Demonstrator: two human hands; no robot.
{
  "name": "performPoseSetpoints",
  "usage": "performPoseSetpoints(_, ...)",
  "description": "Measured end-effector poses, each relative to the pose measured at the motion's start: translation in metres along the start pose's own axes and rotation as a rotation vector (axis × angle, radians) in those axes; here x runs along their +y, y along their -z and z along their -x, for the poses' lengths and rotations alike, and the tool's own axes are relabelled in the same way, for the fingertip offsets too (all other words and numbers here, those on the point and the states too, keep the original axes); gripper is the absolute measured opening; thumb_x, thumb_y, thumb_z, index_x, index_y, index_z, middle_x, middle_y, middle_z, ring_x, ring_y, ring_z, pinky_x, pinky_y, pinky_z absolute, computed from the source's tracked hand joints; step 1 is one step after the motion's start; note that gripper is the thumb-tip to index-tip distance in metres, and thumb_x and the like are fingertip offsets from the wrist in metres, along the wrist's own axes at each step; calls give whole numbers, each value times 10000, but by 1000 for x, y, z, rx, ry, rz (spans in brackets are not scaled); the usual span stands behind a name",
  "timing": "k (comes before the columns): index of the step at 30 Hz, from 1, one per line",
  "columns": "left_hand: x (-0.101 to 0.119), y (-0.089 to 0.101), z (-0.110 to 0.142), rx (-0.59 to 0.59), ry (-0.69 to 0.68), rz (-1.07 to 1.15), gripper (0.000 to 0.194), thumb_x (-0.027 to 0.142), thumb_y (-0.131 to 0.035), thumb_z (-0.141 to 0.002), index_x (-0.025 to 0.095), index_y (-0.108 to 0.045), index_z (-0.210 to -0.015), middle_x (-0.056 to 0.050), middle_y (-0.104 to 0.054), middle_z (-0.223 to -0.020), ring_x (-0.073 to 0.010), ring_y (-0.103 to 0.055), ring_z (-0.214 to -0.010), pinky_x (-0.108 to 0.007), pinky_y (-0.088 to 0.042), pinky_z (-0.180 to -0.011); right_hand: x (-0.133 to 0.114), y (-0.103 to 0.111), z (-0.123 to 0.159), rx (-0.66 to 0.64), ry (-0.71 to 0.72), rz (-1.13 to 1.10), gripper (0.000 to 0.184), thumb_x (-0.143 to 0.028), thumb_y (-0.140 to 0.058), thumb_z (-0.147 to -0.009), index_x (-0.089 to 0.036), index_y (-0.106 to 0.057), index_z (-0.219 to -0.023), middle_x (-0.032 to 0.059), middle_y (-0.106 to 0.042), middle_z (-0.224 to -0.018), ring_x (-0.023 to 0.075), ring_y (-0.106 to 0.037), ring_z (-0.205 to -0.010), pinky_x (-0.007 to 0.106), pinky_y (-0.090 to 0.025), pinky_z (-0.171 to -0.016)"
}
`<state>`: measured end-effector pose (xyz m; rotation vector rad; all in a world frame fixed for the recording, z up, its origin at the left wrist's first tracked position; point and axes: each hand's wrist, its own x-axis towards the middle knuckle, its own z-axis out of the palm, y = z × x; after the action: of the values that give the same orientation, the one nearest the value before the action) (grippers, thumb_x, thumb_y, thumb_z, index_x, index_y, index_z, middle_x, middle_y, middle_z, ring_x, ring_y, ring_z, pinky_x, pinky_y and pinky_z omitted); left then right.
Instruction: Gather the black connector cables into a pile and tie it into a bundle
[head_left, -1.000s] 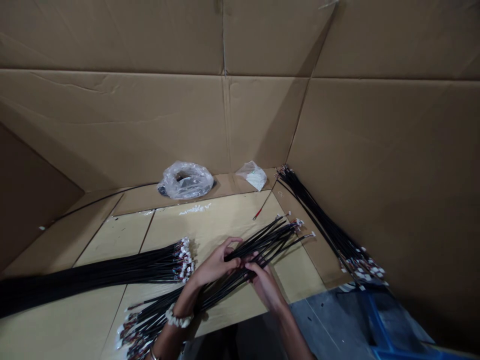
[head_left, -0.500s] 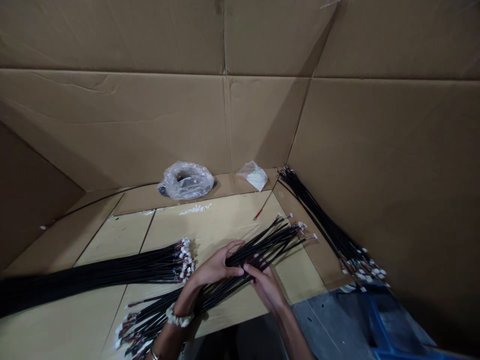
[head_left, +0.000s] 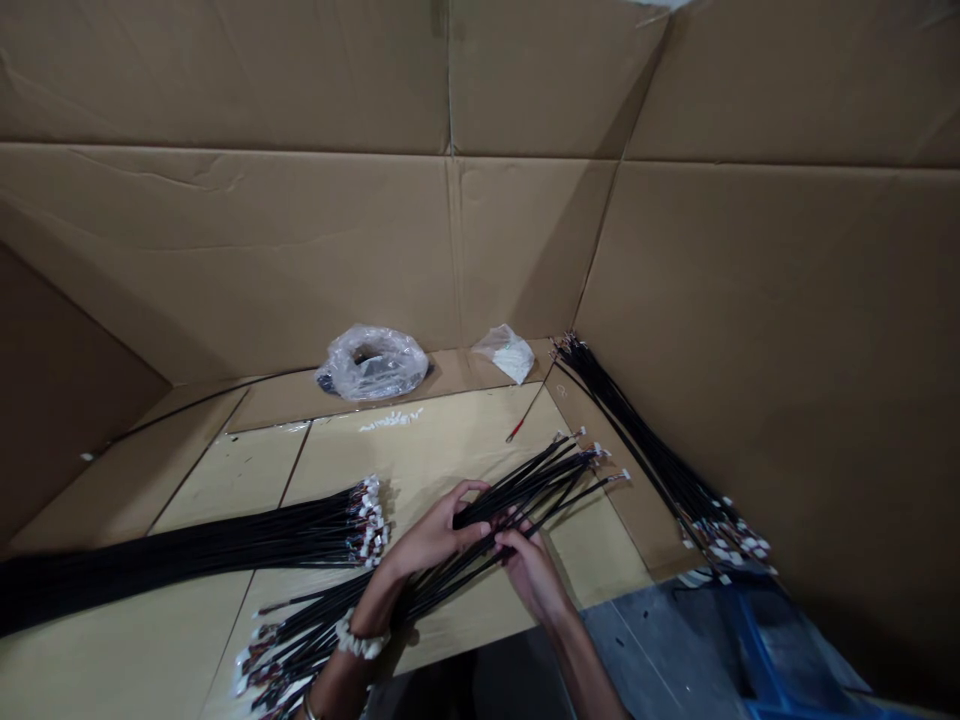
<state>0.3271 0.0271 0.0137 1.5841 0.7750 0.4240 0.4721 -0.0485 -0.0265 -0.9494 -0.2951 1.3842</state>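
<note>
A loose bundle of black cables (head_left: 536, 483) with small white connectors at its ends slants across the front of the table. My left hand (head_left: 439, 527) is closed around the upper part of it, thumb in front. From below and to the right, my right hand (head_left: 529, 565) grips the same bundle, thumb and fingertips on some of the lower cables. The bundle's far ends fan out to the upper right. Its near connector ends (head_left: 259, 665) spread out at the lower left, partly behind my left forearm.
A thick stack of black cables (head_left: 225, 535) lies at the left, another bundle (head_left: 637, 440) along the right cardboard wall. By the back wall are a clear bag (head_left: 375, 362) and a small bag of white pieces (head_left: 512, 355). A red-tipped tool (head_left: 515, 430) lies nearby. Something blue (head_left: 772, 650) stands lower right.
Both hands keep hold of the cable bundle in nearly the same place. My right thumb and fingers shift slightly on the lower cables, and the far cable ends move a little.
</note>
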Motion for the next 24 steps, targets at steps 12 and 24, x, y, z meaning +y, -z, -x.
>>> performPoseSetpoints(12, 4, -1, -1, 36, -43, -62, 611, 440, -766, -726, 199, -550, -1245, -60, -653, -1134, -223, -592, -1007, -348, -471, -897, 1, 1, 1, -21, 43, 58, 213, -218, -786, -513, -226, -673, -694, -27, -665, -668, 145, -534, -603, 261, -403, -556)
performPoseSetpoints(24, 4, -1, -3, -33, -21, 28, 656, 471, -739, -739, 166, -571, -1296, -83, -705, -1096, -215, -648, -920, -342, -522, -816, 2, 1, 1, -53, 76, -14, 291, -222, -873, -515, -215, -714, -759, -20, -696, -701, 139, -580, -611, 263, -455, -578)
